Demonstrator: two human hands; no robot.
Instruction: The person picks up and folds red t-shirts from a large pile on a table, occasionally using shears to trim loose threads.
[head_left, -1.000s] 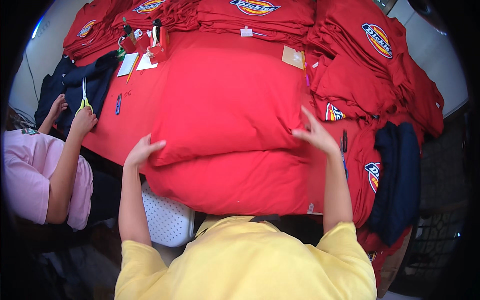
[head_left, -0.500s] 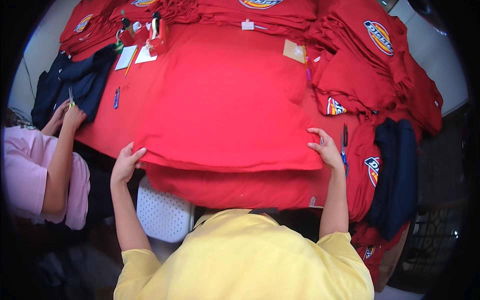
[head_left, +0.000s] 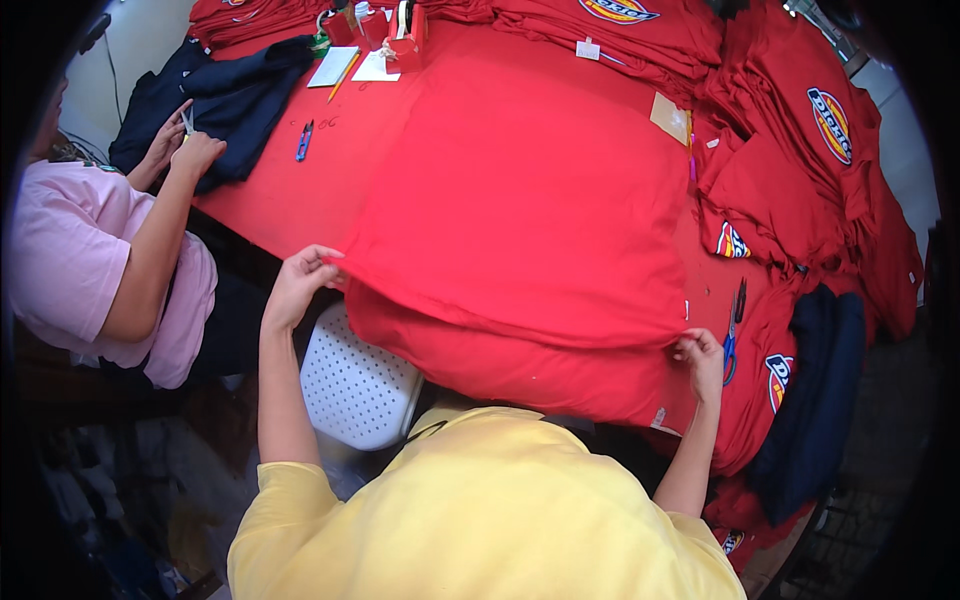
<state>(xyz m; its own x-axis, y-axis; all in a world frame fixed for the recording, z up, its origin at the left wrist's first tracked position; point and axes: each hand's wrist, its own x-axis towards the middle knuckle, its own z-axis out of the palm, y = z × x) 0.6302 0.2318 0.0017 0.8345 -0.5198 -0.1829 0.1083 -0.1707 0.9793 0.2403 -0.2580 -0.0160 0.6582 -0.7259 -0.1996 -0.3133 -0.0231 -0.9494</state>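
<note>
"What did the left hand (head_left: 300, 285) hold?"

"Its thumb and fingers were pinched together on one corner of the red cloth (head_left: 540, 190), which lay spread over the red table (head_left: 262, 205)."

"And the right hand (head_left: 704, 358)?"

"Its fingers were curled closed around the opposite corner of the near edge, close to the blue-handled scissors (head_left: 730, 355)."

A: Working on what?
B: Red table (head_left: 278, 198), layered red cloth (head_left: 530, 210) directly before me.
A: What else is on it?
B: To my left: blue snips (head_left: 304, 143), white notepad (head_left: 331, 67), yellow pencil (head_left: 344, 76) along its edge, red tape dispenser (head_left: 408, 56), navy garment (head_left: 258, 88). Right of the cloth: brown card (head_left: 670, 117). Far side: stacked red garments (head_left: 640, 45).
</note>
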